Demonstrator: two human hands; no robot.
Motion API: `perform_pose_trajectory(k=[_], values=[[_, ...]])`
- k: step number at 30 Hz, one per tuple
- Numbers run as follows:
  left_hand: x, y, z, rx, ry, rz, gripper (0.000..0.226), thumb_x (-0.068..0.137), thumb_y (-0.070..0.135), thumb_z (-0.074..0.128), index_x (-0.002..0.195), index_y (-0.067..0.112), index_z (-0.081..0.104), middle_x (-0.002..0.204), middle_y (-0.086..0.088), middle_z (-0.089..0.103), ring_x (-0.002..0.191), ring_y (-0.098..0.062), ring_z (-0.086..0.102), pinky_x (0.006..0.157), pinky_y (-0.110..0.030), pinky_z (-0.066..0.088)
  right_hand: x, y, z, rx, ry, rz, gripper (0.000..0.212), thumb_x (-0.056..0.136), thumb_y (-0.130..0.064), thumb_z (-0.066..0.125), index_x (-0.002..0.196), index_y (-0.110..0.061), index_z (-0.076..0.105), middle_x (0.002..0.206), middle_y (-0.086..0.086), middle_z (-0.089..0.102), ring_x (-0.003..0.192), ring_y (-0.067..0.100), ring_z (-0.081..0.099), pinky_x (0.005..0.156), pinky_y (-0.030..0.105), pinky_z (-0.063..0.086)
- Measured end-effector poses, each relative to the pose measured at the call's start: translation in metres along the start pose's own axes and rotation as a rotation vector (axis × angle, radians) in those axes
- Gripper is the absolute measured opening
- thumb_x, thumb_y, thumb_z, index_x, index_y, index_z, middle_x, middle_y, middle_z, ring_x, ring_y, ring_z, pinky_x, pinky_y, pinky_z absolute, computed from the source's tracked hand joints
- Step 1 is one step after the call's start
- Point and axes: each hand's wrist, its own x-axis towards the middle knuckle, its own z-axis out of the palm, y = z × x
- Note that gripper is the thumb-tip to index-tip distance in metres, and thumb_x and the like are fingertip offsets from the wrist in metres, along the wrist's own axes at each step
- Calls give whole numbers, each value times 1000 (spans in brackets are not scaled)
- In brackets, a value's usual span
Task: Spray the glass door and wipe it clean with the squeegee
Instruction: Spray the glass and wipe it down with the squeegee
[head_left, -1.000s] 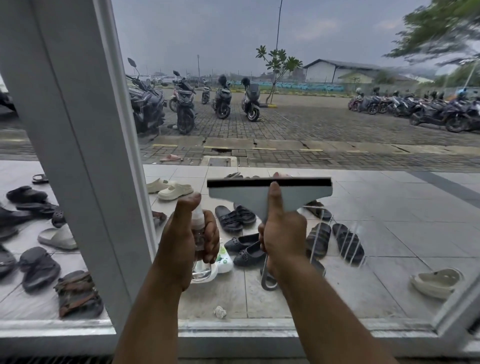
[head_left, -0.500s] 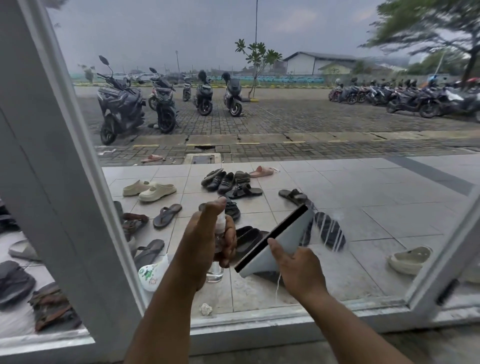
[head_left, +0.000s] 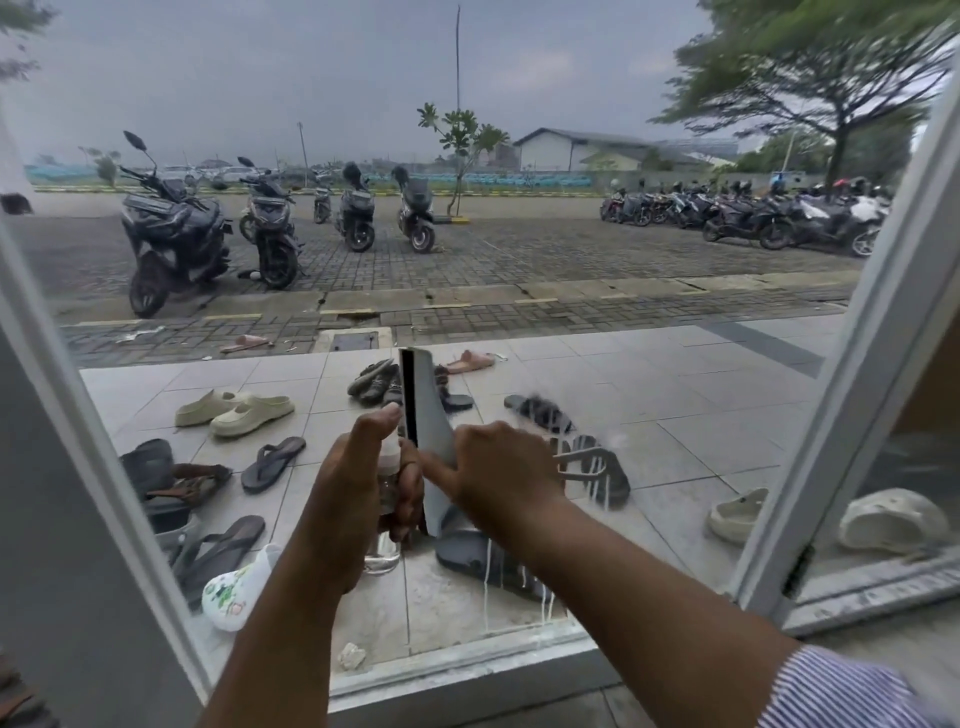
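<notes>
Head view. A person is standing close to a glass door, looking out and down through it. Both bare forearms are reaching forward to the lower middle of the pane, above the bottom rail.

The left hand is wrapping round a small clear bottle, with the thumb lying on top where the spray head would be. The nozzle itself is hidden behind the fingers.

The right hand, just beside the left, is gripping the squeegee. Its grey blade is standing upright, with the black rubber strip running along the left edge. The looped handle is sticking out to the right past the knuckles. Whether the strip is touching the pane cannot be told.

White drips are running down the pane towards the bottom edge, below and to the right of the hands. Outside, sandals are lying on pale tiles, and scooters are standing on the paving beyond. A striped sleeve is showing at the lower right corner of the view.

Judging by its looks, the squeegee is light and stiff, with only the strip being soft. Gripping low on the body near the handle, as here, is giving good control of the angle. The bottle looks light and probably slick when wet, so a full wrap suits it. The pane is hard, smooth and breakable, so it is calling for even, moderate pressure.
</notes>
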Motion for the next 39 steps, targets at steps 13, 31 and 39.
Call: perform_pose_trajectory(k=[13, 31, 39], values=[[22, -20, 42, -16, -97, -52, 59, 89, 56, 37, 47, 15, 48, 44, -6, 40, 38, -18, 33, 42, -22, 30, -14, 94, -9, -38, 133, 245, 69, 89, -78, 38, 94, -15, 66, 86, 5, 68, 75, 26, 64, 60, 30, 42], [26, -9, 51, -71, -45, 7, 60, 87, 55, 38, 44, 15, 47, 42, -4, 39, 36, -19, 33, 42, -22, 30, 8, 49, -21, 104, 239, 104, 66, 92, -73, 38, 89, -14, 66, 71, 0, 57, 63, 24, 59, 59, 30, 44], [33, -27, 54, -38, -72, -44, 59, 81, 63, 45, 45, 16, 47, 42, -4, 39, 36, -18, 33, 45, -22, 29, -20, 99, 17, 492, 249, 450, 65, 85, -76, 49, 82, -13, 65, 70, -3, 65, 62, 15, 65, 51, 28, 50]])
